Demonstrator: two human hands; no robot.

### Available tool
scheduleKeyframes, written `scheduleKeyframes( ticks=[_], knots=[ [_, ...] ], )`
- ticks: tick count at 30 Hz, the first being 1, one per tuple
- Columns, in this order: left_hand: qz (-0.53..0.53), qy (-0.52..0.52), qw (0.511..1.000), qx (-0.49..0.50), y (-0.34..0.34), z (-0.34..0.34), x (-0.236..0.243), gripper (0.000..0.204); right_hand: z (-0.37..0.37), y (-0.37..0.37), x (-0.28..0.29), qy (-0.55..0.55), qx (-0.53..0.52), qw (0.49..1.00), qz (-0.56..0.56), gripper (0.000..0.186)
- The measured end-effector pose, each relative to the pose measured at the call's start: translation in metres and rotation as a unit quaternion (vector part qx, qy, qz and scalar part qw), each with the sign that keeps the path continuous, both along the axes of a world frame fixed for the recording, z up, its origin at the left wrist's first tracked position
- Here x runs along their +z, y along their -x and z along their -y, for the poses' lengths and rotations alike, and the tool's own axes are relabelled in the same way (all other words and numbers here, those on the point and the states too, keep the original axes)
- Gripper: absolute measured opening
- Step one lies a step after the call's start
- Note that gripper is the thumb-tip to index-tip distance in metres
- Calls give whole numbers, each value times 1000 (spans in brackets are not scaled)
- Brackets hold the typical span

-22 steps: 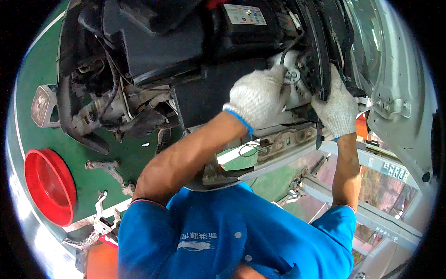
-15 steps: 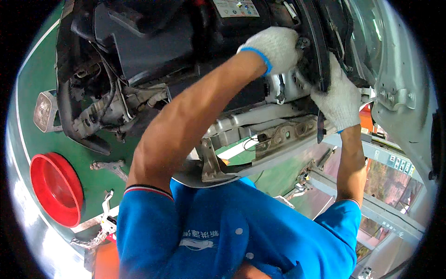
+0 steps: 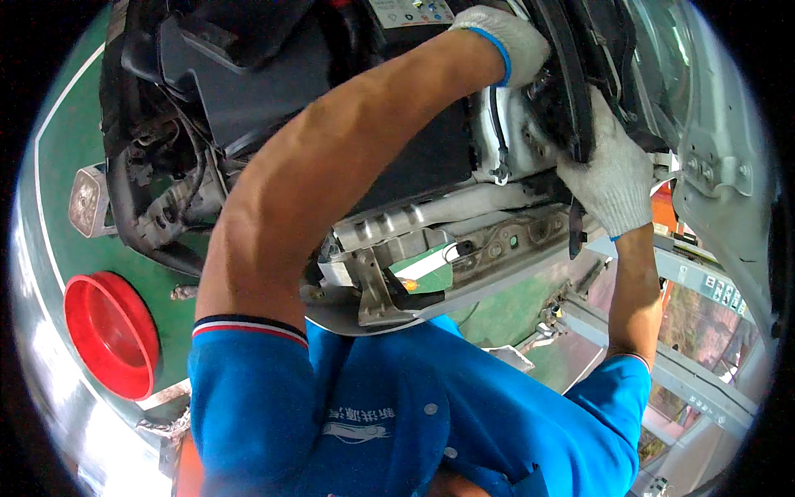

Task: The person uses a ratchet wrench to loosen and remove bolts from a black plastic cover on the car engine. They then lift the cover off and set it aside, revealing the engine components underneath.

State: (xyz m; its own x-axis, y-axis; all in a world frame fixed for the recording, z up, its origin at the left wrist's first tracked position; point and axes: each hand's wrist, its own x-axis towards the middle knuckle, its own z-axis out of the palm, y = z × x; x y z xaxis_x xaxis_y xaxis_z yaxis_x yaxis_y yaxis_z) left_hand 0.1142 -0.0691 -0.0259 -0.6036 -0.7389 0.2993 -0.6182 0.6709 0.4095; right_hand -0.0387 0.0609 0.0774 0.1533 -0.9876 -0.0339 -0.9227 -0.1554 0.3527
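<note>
Both my hands wear white knit gloves inside a car's engine bay. My left hand (image 3: 509,45) is bent over a dark part beside the long black trim strip (image 3: 570,87); its fingers are hidden. My right hand (image 3: 614,170) is closed round the lower part of that strip, partly covered by it. Below it hangs a narrow black end piece (image 3: 576,232). A black cable with a connector (image 3: 500,170) runs down the pale inner body panel (image 3: 522,132) between my hands.
A black engine-bay cover (image 3: 265,91) and a labelled battery (image 3: 406,12) lie to the left. The bare metal front crossmember (image 3: 497,240) runs before my body. On the green floor stands a red basin (image 3: 112,335). A grey lift beam (image 3: 687,381) is at right, below the silvery body panel (image 3: 720,141).
My left hand has moved up and slightly right, with its forearm swung higher. My right hand keeps its place on the strip. The view has shifted a little.
</note>
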Motion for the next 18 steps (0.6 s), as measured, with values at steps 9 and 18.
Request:
scheduleKeyframes(
  ticks=[9, 18],
  knots=[
    [212, 74, 959, -174, -14, -1, 24, 27, 1, 1, 0, -6, 21, 1000, 4, 94],
    [120, 50, 988, -86, -37, -6, 20, 38, 0, 2, 1, -2, 16, 1000, 12, 89]
  ],
)
